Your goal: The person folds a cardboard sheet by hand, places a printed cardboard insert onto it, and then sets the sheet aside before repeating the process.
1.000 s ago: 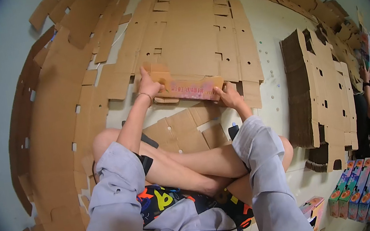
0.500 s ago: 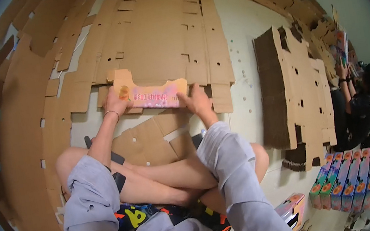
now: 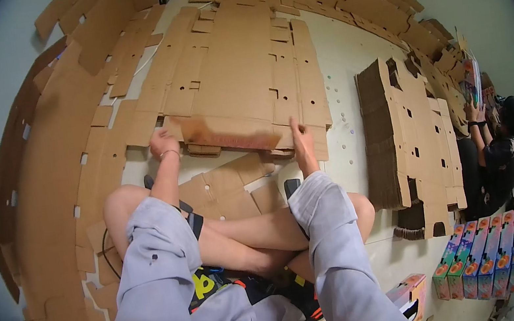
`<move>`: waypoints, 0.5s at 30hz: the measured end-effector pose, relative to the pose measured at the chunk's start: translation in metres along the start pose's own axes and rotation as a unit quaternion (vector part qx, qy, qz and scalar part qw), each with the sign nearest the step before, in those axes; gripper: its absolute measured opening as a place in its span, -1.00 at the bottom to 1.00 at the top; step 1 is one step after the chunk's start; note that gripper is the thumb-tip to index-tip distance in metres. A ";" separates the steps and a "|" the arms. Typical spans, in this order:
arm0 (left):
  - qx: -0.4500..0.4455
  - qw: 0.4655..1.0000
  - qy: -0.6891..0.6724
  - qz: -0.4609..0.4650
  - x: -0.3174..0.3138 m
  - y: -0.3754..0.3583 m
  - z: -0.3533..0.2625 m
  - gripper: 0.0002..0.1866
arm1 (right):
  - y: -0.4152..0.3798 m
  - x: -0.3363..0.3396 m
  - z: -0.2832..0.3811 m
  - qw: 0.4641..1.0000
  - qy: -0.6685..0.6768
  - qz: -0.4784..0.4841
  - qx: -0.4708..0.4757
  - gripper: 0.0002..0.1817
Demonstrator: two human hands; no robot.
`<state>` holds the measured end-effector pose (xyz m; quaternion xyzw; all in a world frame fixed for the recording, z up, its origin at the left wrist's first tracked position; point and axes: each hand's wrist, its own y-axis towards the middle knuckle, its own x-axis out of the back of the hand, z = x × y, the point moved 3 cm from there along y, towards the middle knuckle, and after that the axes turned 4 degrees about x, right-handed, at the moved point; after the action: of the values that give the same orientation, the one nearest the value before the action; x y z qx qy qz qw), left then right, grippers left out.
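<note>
In front of my crossed legs, a printed orange cardboard strip [image 3: 227, 136] lies over the near edge of a large flat brown carton sheet [image 3: 236, 64]. It now looks dark and blurred, its lettering hardly readable. My left hand [image 3: 165, 145] is beside its left end, fingers loosely bent and apart, with nothing visible in them. Just past the strip's right end, my right hand [image 3: 304, 147] is held edge-on with the thumb up, near the sheet's right flap. A gap shows between this hand and the strip.
A tall stack of brown cardboard [image 3: 411, 144] stands to my right. Behind it a person in black [image 3: 500, 144] holds a printed box. Several colourful fruit boxes [image 3: 487, 255] stand in a row at lower right. More cardboard sheets [image 3: 52, 211] cover the floor on my left.
The printed strip was bright and held between both hands; now it is tilted, darker and blurred. My hands have moved apart from its ends. The view has shifted slightly.
</note>
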<state>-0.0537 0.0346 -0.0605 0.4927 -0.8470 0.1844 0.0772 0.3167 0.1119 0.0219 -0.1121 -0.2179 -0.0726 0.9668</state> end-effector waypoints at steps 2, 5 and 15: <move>0.112 0.992 -0.038 -0.036 0.003 0.011 0.003 -0.76 | 0.010 0.009 -0.008 0.995 -0.034 -0.092 -0.024 -0.25; 0.206 0.975 -0.088 0.007 -0.005 0.019 0.002 -0.79 | 0.002 0.010 0.000 0.996 -0.070 -0.048 0.002 -0.34; -0.179 0.949 0.111 0.235 -0.022 -0.060 -0.065 -0.72 | 0.007 -0.014 0.011 0.977 0.186 0.099 0.045 -0.67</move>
<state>0.0058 0.0507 0.0070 0.2340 -0.9439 0.0961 0.2125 0.3008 0.1224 0.0237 -0.0736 -0.0256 0.0135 0.9969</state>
